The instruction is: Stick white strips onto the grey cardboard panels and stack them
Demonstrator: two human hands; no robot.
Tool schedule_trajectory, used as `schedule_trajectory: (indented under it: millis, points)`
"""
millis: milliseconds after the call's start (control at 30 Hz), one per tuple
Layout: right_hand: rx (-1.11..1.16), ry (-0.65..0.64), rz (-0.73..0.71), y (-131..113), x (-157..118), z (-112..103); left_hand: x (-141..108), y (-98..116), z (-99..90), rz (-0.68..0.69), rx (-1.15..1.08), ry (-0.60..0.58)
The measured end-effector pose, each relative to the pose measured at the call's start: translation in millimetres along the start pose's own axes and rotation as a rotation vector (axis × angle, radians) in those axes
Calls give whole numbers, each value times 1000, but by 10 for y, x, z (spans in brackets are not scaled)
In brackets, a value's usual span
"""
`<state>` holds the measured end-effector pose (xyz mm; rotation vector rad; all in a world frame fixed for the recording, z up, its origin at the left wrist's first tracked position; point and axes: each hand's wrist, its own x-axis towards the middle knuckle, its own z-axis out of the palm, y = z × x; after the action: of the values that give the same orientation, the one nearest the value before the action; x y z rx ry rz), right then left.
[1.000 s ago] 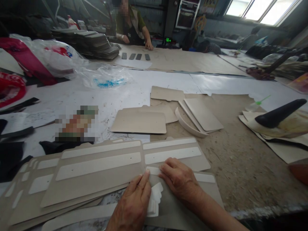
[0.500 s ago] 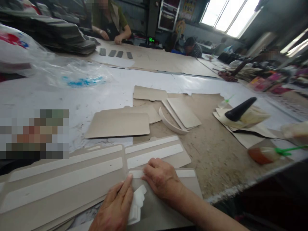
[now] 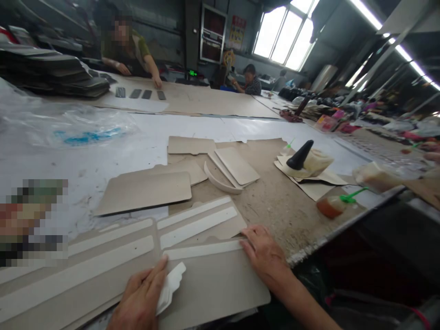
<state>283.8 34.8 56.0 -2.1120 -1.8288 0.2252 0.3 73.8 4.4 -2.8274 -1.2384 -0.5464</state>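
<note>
A beige board panel lies in front of me with a white strip along its far edge. My left hand is closed on several stacked white pieces with wavy edges, and its fingertips rest at the strip's left end. My right hand touches the panel's far right corner by the strip's other end, with thumb and fingers apart. Just beyond is another beige panel bearing two white strips. To the left lies a larger panel stack with similar strips.
Loose beige panels and a curved strip lie farther back. At right are a black cone-shaped object and a bottle of orange-brown liquid with green nozzle. Plastic wrap lies left. A person works across the table.
My right hand has slid rightward along the white strip to its far end, uncovering the strip. My left hand stays at the left end. The camera view has turned right and up.
</note>
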Motion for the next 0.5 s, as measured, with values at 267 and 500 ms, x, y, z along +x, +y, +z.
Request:
schedule_trajectory:
  millis: [267, 500]
  points:
    - [15, -43, -26, 176, -50, 12, 21, 78, -70, -41, -119, 2]
    - [87, -93, -78, 287, -15, -68, 8, 236, -119, -35, -6, 8]
